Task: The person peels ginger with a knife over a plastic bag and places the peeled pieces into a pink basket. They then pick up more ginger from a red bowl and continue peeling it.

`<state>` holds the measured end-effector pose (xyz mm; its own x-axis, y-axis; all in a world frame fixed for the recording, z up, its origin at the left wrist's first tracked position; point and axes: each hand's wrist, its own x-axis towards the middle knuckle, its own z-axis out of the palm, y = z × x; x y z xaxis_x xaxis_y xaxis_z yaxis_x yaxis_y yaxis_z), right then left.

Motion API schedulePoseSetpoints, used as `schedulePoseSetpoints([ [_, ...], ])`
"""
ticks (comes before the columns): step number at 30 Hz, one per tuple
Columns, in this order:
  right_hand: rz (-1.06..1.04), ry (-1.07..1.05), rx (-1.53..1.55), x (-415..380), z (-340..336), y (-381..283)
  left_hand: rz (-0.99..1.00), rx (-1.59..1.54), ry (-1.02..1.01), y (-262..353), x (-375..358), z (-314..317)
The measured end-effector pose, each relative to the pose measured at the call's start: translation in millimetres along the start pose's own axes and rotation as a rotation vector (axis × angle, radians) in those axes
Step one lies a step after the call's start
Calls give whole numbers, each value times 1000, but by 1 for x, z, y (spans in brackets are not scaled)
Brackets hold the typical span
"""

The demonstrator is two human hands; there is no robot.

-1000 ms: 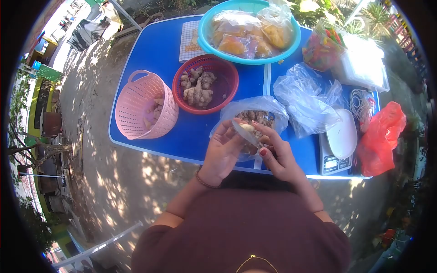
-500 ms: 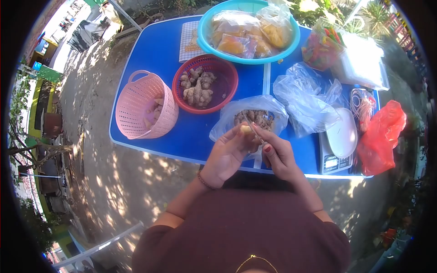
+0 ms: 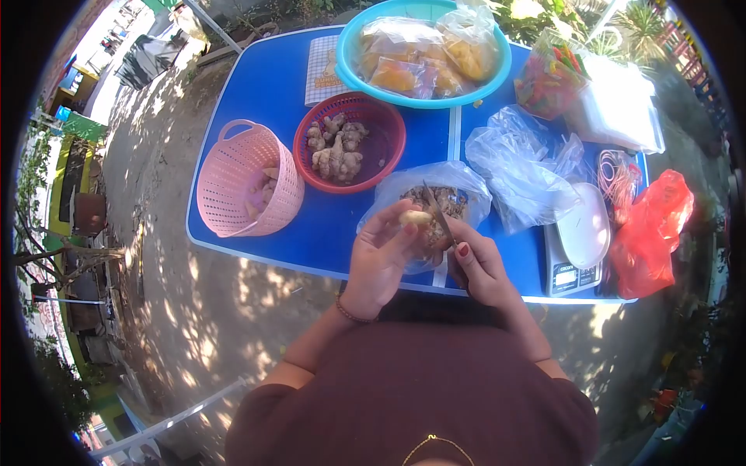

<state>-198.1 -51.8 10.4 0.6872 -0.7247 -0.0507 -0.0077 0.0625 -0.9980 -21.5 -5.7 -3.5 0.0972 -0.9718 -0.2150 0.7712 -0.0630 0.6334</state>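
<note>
Pinched in the fingers of my left hand (image 3: 382,252) is a pale, peeled piece of ginger (image 3: 416,218). My right hand (image 3: 479,264) grips a knife (image 3: 440,213), its blade pointing up and away, just right of the ginger and apart from it. Below both hands lies an open clear plastic bag (image 3: 469,186) with brown peelings (image 3: 448,200) in it. Unpeeled ginger roots (image 3: 339,159) rest in a red basket (image 3: 395,128) beyond my left hand. To the left, a pink basket (image 3: 233,182) holds several pale pieces.
A turquoise basin (image 3: 350,66) with bagged yellow food stands at the back of the blue table (image 3: 260,93). On the right are crumpled plastic bags (image 3: 524,167), a kitchen scale (image 3: 573,264), a red bag (image 3: 657,233), rubber bands (image 3: 616,175) and a container with red and green contents (image 3: 550,78).
The knife has come away from the ginger and now stands to its right. My left hand has shifted slightly left and turned, so more of the ginger shows.
</note>
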Motion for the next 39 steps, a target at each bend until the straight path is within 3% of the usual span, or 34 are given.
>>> schedulePoseSetpoints([
  [4, -39, 25, -34, 1, 3, -5, 284, 332, -12, -2, 0, -5],
  [8, -82, 22, -105, 4, 5, -4, 271, 352, -19, 0, -2, -3],
  [13, 44, -32, 183, 0, -4, 3, 123, 198, -11, 6, -3, -2],
  [20, 29, -54, 115, 1, -1, -6, 192, 290, -34, 3, -3, -5],
  [26, 51, -45, 321, 0, -7, 3, 189, 301, -43, 8, -4, -2],
  [31, -15, 3, -3, 2, -3, -8, 518, 756, -142, 7, -1, -8],
  [34, -44, 1, -154, 2, 2, -18, 551, 685, -53, 7, -1, 3],
  [37, -68, 22, -241, 5, 6, -20, 450, 617, -46, 10, -4, 8],
  [39, -111, 46, -296, 6, 7, -16, 259, 436, -78, 8, -3, 3],
])
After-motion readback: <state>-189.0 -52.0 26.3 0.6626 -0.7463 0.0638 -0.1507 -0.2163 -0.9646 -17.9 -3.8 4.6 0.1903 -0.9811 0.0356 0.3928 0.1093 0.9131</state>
